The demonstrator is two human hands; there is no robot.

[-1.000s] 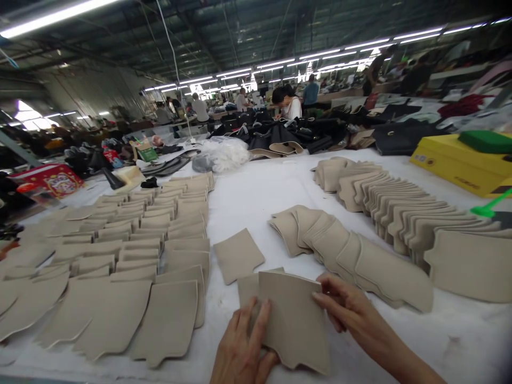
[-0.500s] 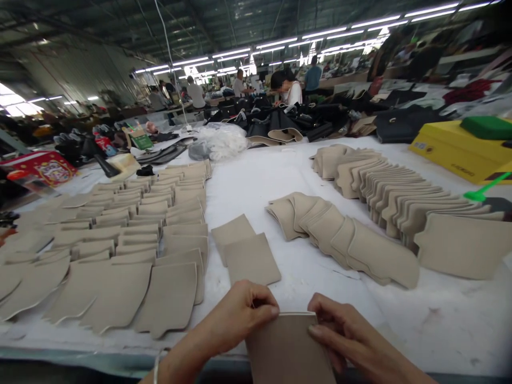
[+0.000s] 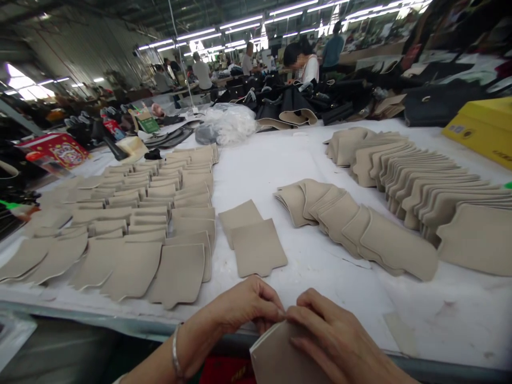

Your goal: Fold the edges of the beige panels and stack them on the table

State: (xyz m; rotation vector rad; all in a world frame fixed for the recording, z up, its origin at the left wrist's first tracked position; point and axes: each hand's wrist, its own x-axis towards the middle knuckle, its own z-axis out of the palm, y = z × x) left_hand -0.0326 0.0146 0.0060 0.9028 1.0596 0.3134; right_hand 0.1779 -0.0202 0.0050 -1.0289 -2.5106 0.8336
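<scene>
At the bottom centre, a beige panel (image 3: 280, 354) with a pale edge is held over the table's near edge. My left hand (image 3: 250, 304) has thumb and fingers pinched together at the panel's top edge; a bracelet is on that wrist. My right hand (image 3: 330, 330) grips the same panel from the right, its fingertips close to the left hand's. Just beyond the hands, two flat beige pieces (image 3: 260, 246) overlap on the white table. A fanned stack of beige pieces (image 3: 340, 221) lies to their right.
Rows of beige pieces (image 3: 180, 272) cover the table's left side. Another long row (image 3: 476, 237) stands at the right, near a yellow box (image 3: 484, 130). Clear plastic (image 3: 230, 122) and black bags (image 3: 292, 106) lie at the back. A person (image 3: 308, 66) bends beyond them.
My right hand has moved in toward my left hand, over the panel's top edge. The panel has turned and tilted. The view has shifted, with the table's things appearing higher.
</scene>
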